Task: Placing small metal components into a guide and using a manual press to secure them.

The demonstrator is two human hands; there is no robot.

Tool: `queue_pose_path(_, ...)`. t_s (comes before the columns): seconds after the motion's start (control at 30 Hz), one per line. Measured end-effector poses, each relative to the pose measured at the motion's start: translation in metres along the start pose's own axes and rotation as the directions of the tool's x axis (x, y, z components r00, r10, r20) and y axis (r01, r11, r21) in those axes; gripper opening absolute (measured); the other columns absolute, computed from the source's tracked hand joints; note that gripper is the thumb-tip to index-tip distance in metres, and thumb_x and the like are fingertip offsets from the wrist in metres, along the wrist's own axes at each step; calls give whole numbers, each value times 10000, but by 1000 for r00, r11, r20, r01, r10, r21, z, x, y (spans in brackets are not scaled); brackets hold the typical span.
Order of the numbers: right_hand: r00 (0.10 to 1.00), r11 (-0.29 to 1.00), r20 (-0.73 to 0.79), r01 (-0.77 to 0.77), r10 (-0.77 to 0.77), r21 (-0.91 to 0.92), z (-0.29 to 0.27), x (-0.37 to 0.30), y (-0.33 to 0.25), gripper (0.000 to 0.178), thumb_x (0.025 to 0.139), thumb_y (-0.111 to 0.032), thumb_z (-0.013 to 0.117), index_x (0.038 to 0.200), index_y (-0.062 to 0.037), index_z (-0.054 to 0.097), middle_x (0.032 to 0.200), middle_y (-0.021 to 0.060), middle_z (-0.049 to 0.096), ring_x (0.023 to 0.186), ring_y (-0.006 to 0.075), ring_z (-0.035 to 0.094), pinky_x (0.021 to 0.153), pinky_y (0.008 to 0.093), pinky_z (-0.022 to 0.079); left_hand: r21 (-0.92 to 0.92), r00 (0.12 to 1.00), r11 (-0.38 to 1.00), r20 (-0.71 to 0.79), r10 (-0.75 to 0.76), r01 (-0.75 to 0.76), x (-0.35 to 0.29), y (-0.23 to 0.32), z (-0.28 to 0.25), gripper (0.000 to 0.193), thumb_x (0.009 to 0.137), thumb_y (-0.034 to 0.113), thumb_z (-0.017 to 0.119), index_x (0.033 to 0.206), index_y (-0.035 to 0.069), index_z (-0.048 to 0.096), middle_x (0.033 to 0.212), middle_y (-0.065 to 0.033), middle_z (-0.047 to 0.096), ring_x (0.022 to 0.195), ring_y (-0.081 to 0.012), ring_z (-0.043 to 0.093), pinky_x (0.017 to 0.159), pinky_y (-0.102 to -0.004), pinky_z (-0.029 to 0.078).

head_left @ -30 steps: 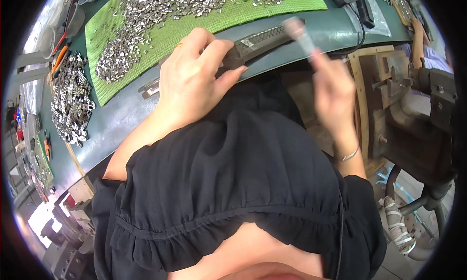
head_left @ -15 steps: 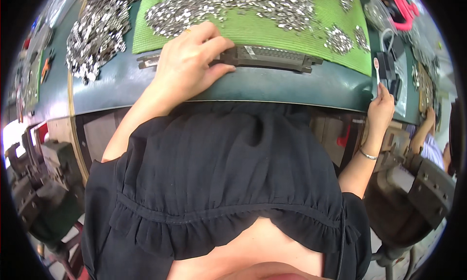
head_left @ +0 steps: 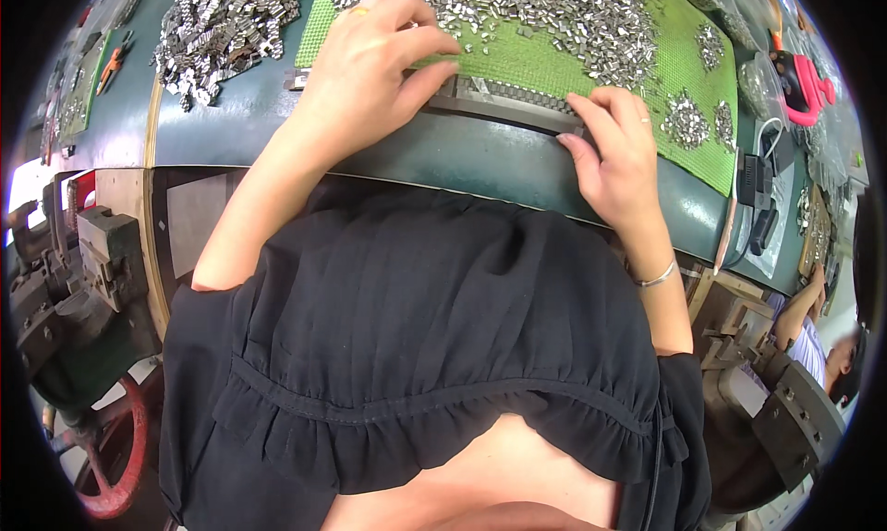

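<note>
A long dark metal fixture [head_left: 527, 114] lies along the near edge of a green textured mat [head_left: 517, 65], with a row of small parts along its top. Its right end sits between the thumb and fingers of my right hand [head_left: 621, 166], which is closed on it. Over its left part is my left hand [head_left: 370, 78], fingers bent, with a gap between thumb and forefinger; the outer fingers are partly hidden. A heap of small shiny metal pieces [head_left: 554, 18] spreads over the mat just beyond both hands. The slim pale brush [head_left: 727, 222] rests at the table's right front edge.
Linked metal strips [head_left: 222, 32] are piled at the left, near orange-handled pliers [head_left: 111, 69]. Smaller piles [head_left: 686, 120] dot the mat's right side. Beyond are a black adapter [head_left: 755, 180] with a cable and a pink-and-black tool [head_left: 806, 88]. Another person [head_left: 808, 337] sits far right.
My right hand has let go of the brush, moved left and taken hold of the fixture's right end. My left hand has shifted away from me, its thumb off the fixture's front. The view has shifted.
</note>
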State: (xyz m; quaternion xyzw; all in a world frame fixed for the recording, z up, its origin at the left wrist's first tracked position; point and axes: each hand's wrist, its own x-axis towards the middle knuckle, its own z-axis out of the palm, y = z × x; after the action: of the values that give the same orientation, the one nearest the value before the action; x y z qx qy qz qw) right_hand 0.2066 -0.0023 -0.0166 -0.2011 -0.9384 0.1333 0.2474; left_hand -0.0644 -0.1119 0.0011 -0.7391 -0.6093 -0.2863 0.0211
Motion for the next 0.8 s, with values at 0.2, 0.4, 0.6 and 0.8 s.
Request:
queue_pose_path(0.2, 991, 996, 131, 11, -22, 85, -11, 20, 1, 280, 756, -117, 775, 1001, -36, 666, 932, 105, 575, 912, 319, 567, 798, 412, 454, -48, 971, 998, 239, -17, 29, 35, -7, -4, 112, 782, 107, 733, 884, 81, 768, 1021, -64, 626, 1030, -281, 555, 871, -402, 410)
queue_pose_path(0.4, 979, 977, 38, 199, -202, 73, 14, 66, -2, 95, 843, -72, 678, 937, -74, 661, 855, 66, 574, 861, 308, 577, 766, 416, 422, 41, 953, 997, 298, 54, -70, 41, -4, -8, 138, 780, 120, 729, 905, 96, 781, 1012, -62, 628, 1015, -272, 563, 886, -402, 412)
queue_pose_path(0.6, 965, 973, 136, 229, -224, -21, 39, 92, 5, 110, 823, -102, 709, 929, -106, 737, 826, 31, 582, 879, 246, 587, 774, 377, 395, -2, 971, 998, 233, 55, -56, 33, -14, -5, 156, 782, 138, 730, 925, 107, 784, 1015, -62, 628, 1005, -273, 563, 881, -401, 410)
queue_pose_path(0.8, 970, 978, 140, 207, -201, -32, 48, 100, 2, 22, 834, -72, 682, 841, -81, 664, 834, 42, 578, 885, 259, 591, 776, 392, 388, -27, 967, 1000, 253, 6, 1, 38, -18, -3, 149, 776, 138, 736, 915, 95, 772, 1002, -76, 629, 1012, -282, 565, 886, -418, 407)
